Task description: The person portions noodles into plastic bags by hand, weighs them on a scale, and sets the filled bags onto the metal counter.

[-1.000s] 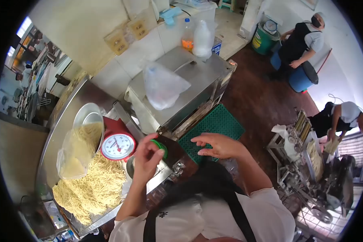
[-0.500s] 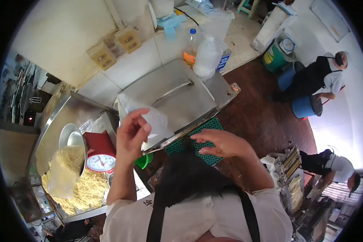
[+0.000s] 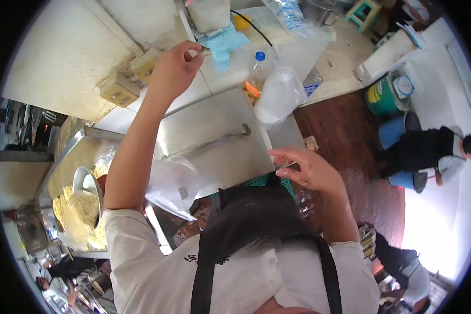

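Observation:
My left hand is raised beside the wall boxes, near a light blue cloth; its fingers are curled, and what they hold, if anything, is hidden. My right hand hangs over the front edge of the steel lid, fingers apart and empty. A clear plastic bag lies at the lid's left corner, beside my left forearm. On the lid's far side stand a filled white bag and a bottle with a blue cap.
Noodles and a metal scoop pan are at the left. A green mat lies beyond my apron. Co-workers stand at the right, near blue barrels and a green bucket. A stool is at the back.
My left hand has moved up and away, from beside the scale to the wall boxes and cloth. My right hand stays in front of me. The view has shifted toward the steel lid.

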### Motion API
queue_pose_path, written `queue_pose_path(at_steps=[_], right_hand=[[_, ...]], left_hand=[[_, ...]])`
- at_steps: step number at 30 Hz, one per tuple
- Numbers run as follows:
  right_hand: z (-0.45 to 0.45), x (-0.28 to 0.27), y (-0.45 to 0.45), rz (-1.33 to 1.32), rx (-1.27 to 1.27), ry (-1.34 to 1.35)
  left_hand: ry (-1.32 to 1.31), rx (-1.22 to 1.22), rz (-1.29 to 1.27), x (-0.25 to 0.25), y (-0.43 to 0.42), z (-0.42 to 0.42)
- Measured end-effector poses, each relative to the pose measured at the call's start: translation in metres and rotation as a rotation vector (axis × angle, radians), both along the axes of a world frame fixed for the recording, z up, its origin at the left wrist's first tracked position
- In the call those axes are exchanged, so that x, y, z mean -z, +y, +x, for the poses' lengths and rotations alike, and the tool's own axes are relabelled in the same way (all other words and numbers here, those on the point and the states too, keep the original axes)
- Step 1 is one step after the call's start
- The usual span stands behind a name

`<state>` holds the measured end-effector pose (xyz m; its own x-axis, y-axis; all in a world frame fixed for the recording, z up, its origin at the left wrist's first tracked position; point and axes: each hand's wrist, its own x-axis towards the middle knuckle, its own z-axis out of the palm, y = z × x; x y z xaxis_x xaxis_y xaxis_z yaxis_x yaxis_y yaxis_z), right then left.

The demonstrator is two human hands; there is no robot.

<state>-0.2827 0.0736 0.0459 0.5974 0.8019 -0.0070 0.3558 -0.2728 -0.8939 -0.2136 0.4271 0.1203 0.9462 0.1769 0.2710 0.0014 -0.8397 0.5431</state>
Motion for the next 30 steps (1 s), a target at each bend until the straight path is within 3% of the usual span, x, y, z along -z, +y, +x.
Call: queue_pose_path(at_steps=[6,14,17,21,22,25,26,27,28,29,30], right_hand=[[0.121,-0.021,-0.002,0.085,-0.187,-0.155],[0.272,-0.019,0.084,0.250,0.114,-0.370],[0.299,-0.025,0.098,0.270,0.146,-0.313],[0.331,-0.054,0.139,0.396,0.299,-0.377],[0.340,-0.065,0.150,0.456,0.296,-0.193],[0.390,-0.060,0.202,0.477,0.341,-0.394],[0.385,-0.079,0.198,0.394,0.314,-0.251],[0.375,-0.098,0.197,0.312,0.300,-0.108],[0.377,-0.099,0.202,0.239,0.336,-0.294],[0.386,-0.094,0.205,0.112,0.194,-0.483],[0.395,-0.088,0.207,0.020,0.054,-0.677]], left_hand=[[-0.299,-0.258,0.061,-0.022,-0.025,0.054],[-0.454,-0.428,0.221,-0.032,-0.049,0.106],[-0.466,-0.537,0.130,-0.044,-0.059,0.099],[-0.196,-0.625,-0.281,-0.043,-0.042,0.098],[-0.154,-0.593,-0.335,-0.040,-0.039,0.101],[-0.114,-0.484,-0.384,-0.037,-0.029,0.111],[-0.149,-0.449,-0.402,-0.031,-0.026,0.113],[-0.157,-0.429,-0.371,-0.030,-0.021,0.115],[-0.181,-0.365,-0.334,-0.018,-0.003,0.116],[-0.191,-0.360,-0.201,-0.017,0.000,0.116],[-0.462,-0.113,0.611,0.002,0.031,0.116]])
